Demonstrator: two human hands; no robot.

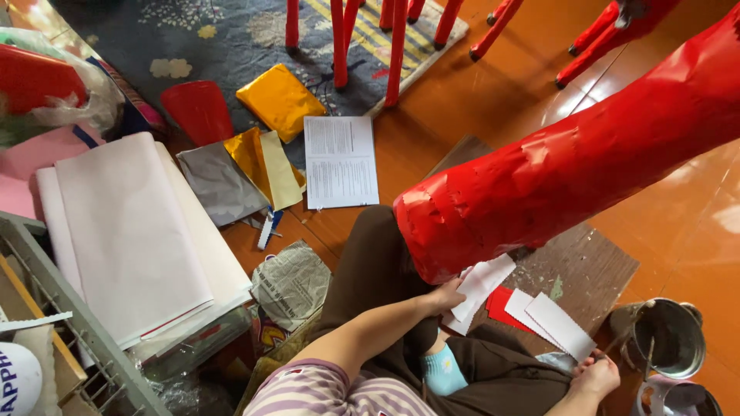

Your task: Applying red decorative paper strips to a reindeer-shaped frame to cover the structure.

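Note:
A long red paper-covered form (570, 162) slants from the upper right down to my lap. My left hand (447, 296) pinches a white paper strip (482, 283) right under the form's blunt end. My right hand (595, 376) is closed low at the right, beside a metal tin (669, 339), and seems to grip a thin stick that reaches toward the tin. Red and white paper pieces (539, 314) lie on a worn board (586, 266) between my hands.
Large white sheets (131, 231) lie at the left, next to a wire rack (69, 316). Gold foil (279, 100), grey paper (220, 183), a printed page (340, 162), a red cup (200, 112) and crumpled newspaper (291, 283) cover the floor. Red chair legs (397, 46) stand on a rug.

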